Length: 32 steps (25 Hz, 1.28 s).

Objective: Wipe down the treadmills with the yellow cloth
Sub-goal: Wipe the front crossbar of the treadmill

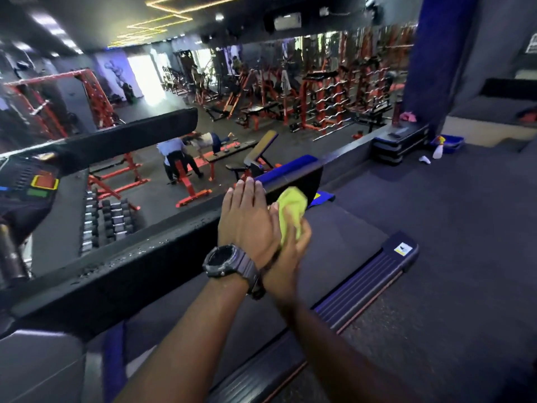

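Treadmill's black padded handrail [139, 269] carries water drops on its near part, so wiping seems unfinished, while the flat left hand [247, 225] rests at its far end and the right hand [293, 242] grips the crumpled yellow cloth [292, 212] there.

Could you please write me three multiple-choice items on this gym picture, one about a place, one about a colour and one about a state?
1. Where does the spray bottle stand?
A. On the treadmill console
B. On the floor by the blue tub
C. In the left hand

2. What colour is the cloth?
A. Yellow
B. Red
C. White

3. How does the left hand lie?
A. Clenched in a fist
B. Fingers straight, flat on the handrail
C. Gripping the cloth

Answers:
1. B: it stands on the dark floor beside the tub.
2. A: it is bright yellow-green.
3. B: the right hand holds the cloth, while the left presses flat.
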### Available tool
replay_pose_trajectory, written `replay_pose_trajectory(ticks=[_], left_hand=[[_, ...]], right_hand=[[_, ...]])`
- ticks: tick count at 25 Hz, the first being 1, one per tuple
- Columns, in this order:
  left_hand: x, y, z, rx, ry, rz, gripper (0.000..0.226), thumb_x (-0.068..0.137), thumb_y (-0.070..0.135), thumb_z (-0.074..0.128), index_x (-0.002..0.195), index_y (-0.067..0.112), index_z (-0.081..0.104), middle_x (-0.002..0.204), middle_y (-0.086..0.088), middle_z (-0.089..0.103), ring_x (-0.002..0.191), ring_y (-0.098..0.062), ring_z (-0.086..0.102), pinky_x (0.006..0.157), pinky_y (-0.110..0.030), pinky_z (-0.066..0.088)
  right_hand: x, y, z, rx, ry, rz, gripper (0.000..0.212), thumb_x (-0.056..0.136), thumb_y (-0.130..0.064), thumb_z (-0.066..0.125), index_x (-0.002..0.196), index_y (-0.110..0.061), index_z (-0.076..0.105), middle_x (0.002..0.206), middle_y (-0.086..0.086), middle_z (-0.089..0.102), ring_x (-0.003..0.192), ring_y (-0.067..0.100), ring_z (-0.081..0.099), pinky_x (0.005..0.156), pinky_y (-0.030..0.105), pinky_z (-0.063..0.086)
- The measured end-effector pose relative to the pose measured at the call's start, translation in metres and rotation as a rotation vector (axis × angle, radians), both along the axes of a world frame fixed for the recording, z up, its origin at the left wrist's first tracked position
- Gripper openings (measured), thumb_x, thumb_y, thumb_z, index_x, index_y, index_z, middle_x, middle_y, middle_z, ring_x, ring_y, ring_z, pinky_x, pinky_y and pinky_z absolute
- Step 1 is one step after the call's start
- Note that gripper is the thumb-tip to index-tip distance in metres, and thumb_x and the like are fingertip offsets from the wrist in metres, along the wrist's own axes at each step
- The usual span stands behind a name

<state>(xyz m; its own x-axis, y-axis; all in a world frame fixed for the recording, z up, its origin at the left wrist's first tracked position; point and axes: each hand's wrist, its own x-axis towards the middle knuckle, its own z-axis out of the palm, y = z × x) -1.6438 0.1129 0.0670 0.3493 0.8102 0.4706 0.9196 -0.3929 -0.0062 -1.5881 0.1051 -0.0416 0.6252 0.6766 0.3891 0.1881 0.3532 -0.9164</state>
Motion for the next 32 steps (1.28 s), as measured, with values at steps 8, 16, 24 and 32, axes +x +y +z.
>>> replay_pose_trajectory(ticks=[8,16,24,32], left_hand=[[0.002,-0.002,-0.005,0.042,-0.022,0.035,0.075,0.093,0.055,0.015,0.143,0.006,0.044,0.149,-0.012,0.043,0.14,-0.027,0.036,0.12,-0.042,0.02],[0.014,0.008,-0.02,0.242,-0.134,0.087,0.048,0.091,0.026,0.039,0.131,0.006,0.057,0.139,-0.008,0.055,0.132,-0.024,0.047,0.115,-0.043,0.029],[0.029,0.004,-0.019,0.284,-0.205,0.16,0.049,0.087,0.018,0.038,0.13,0.005,0.058,0.138,-0.009,0.057,0.132,-0.025,0.048,0.116,-0.044,0.028],[-0.064,-0.029,-0.023,0.358,-0.115,0.284,0.051,0.093,0.021,0.039,0.138,-0.003,0.045,0.145,-0.018,0.046,0.138,-0.032,0.038,0.119,-0.047,0.021]], right_hand=[[0.02,0.001,-0.008,-0.06,-0.159,-0.004,0.08,0.087,-0.042,0.064,0.155,-0.035,0.023,0.153,-0.001,0.028,0.135,0.02,0.041,0.111,0.038,0.038],[0.065,0.023,-0.005,0.122,-0.507,-0.027,0.082,0.081,-0.029,0.06,0.153,-0.039,0.025,0.144,0.009,0.037,0.127,0.031,0.046,0.105,0.049,0.044],[0.094,0.028,-0.004,0.278,-0.688,0.094,0.077,0.075,-0.022,0.065,0.146,-0.029,0.038,0.138,0.014,0.04,0.122,0.034,0.046,0.106,0.045,0.04],[0.06,0.032,0.011,0.305,-0.629,-0.128,0.076,0.073,-0.022,0.073,0.143,-0.018,0.044,0.135,0.011,0.045,0.12,0.03,0.047,0.103,0.039,0.038]])
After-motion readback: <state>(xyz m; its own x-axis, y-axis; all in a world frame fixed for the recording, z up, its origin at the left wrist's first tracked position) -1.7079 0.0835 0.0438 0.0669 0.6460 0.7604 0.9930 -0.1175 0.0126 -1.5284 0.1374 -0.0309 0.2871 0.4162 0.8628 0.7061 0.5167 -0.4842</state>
